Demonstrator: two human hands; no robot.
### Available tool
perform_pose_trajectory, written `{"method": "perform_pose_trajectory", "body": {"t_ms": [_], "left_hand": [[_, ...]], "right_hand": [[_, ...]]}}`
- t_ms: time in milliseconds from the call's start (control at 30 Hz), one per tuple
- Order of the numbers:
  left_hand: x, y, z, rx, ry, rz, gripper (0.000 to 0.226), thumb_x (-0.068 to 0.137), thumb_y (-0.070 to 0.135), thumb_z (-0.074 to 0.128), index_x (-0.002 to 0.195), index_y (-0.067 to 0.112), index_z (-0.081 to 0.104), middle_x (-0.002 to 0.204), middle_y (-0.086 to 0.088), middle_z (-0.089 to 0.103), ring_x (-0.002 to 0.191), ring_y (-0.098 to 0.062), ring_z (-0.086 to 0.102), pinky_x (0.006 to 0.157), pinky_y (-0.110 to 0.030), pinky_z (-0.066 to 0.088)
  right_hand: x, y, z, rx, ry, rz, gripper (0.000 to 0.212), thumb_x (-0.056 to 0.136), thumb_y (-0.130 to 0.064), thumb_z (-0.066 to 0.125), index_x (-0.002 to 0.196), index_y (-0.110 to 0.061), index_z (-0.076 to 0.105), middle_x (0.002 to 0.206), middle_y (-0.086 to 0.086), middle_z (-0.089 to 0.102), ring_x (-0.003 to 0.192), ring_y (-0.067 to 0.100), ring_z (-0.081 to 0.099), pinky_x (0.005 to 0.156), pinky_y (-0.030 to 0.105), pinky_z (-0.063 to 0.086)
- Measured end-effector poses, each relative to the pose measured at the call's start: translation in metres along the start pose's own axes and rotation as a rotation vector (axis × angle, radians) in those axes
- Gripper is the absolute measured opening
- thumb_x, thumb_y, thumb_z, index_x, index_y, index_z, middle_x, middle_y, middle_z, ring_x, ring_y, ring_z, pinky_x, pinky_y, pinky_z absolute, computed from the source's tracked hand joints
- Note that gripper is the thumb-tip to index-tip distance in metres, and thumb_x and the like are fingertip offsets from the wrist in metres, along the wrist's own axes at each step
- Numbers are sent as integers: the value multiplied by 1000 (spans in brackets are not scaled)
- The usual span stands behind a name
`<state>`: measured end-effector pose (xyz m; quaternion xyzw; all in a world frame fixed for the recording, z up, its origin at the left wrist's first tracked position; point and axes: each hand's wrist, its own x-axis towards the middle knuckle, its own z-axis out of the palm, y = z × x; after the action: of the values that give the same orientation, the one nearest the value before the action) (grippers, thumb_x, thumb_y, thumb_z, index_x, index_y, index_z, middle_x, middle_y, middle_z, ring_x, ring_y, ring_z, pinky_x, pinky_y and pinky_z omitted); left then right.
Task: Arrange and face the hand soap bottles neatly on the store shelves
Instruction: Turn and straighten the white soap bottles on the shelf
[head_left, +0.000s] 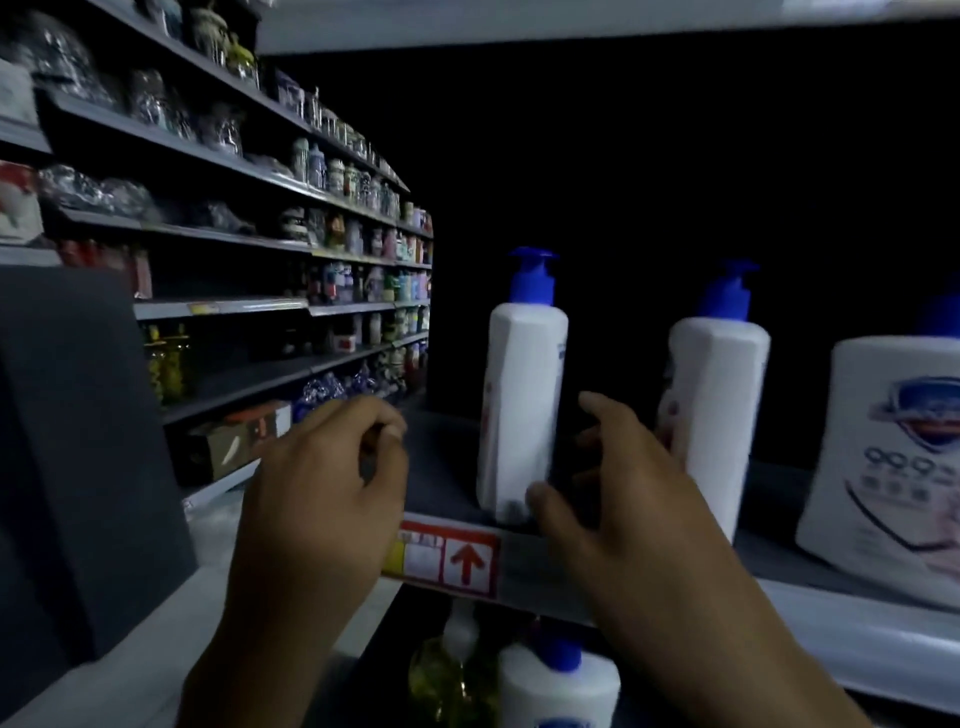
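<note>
Dim store aisle seen from head height. On a dark shelf (447, 467) stand three white hand soap bottles with blue pump tops, all upright and spaced apart. The first bottle (524, 395) and second bottle (722, 405) are turned side-on, while the third bottle (893, 457) at the right edge faces front with a blue shield logo. The white bottles are opaque, so their contents cannot be seen.

The left hand (322, 467) hovers by the shelf's front edge, fingers loosely curled and holding nothing. The right hand (613, 493) is spread between the first and second bottles, its thumb (540, 501) at the first bottle's base; contact is unclear.

A price label (452, 561) with a red arrow sits on the shelf edge. On the shelf below, a clear bottle (452, 675) of yellowish liquid stands beside a white pump bottle (561, 686). Stocked aisle shelves (260, 234) recede on the left
</note>
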<state>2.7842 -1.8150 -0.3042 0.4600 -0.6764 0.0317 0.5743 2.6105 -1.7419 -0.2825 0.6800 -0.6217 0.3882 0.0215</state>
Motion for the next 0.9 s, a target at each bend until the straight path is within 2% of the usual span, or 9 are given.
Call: {"method": "perform_pose_trajectory", "body": {"t_ms": [67,167,200,300,467,533,667,767,900], "left_hand": [[6,-3,7,-32,6,-26,15,89,24,48,83,26,61,78,10,62,70,-8,57,62,-38,51],[11,-1,15,-36,-18,-33,15,91,24,47,91,25,62,81,8,63,69,-10,57,61,-37,50],[12,-2,16,-26,-30,-27,15,92,25,47,93,25,62,81,8,62,68,-8,56,59,-33,48],[15,-6,16,-37,-46,-44,14,93,23,49,99,26,61,82,10,61,69,0,53,56,-23,41],[19,-32,-4,-273,0,-243,17,93,16,52,101,24,63,84,14,62,78,4,54,60,-16,38],[19,-46,-9,-391,-38,-298,18,92,15,53,98,27,65,89,10,67,85,1,58,66,-17,40],[17,-64,-13,-546,-121,-334,21,91,15,55,95,32,67,91,11,70,92,-3,63,85,-31,50],[19,-71,-13,-647,-162,-381,23,93,17,53,105,34,63,99,11,69,95,1,63,94,-35,48],[18,-76,-5,-733,-224,-405,33,93,21,53,117,44,54,111,13,64,109,-3,58,96,-28,43]], "right_hand": [[6,-1,3,5,-69,22,80,90,-42,59,149,-36,4,141,-14,41,122,6,48,99,20,41],[15,0,2,59,-99,75,83,85,-45,64,146,-38,9,125,-20,51,102,-2,51,71,4,41],[18,1,2,80,-90,97,84,83,-47,66,147,-37,11,124,-18,54,97,-1,51,65,4,40],[25,1,6,129,-76,121,84,79,-48,70,144,-35,18,120,-11,59,94,3,56,66,8,41],[41,-6,14,126,-88,155,73,73,-46,77,125,-34,28,103,-13,51,74,-4,51,53,9,44],[49,-9,18,154,-94,177,68,73,-39,79,119,-29,31,106,-9,55,81,2,55,58,12,48],[64,-11,28,348,-216,159,74,74,-21,81,133,-28,36,118,-5,63,105,15,64,85,34,58],[74,-16,29,507,-371,88,66,76,-8,77,132,-25,46,116,-4,70,105,11,68,89,30,57],[76,-15,36,399,-354,82,56,75,-20,80,124,-29,55,113,-11,71,103,3,67,94,32,54]]}}
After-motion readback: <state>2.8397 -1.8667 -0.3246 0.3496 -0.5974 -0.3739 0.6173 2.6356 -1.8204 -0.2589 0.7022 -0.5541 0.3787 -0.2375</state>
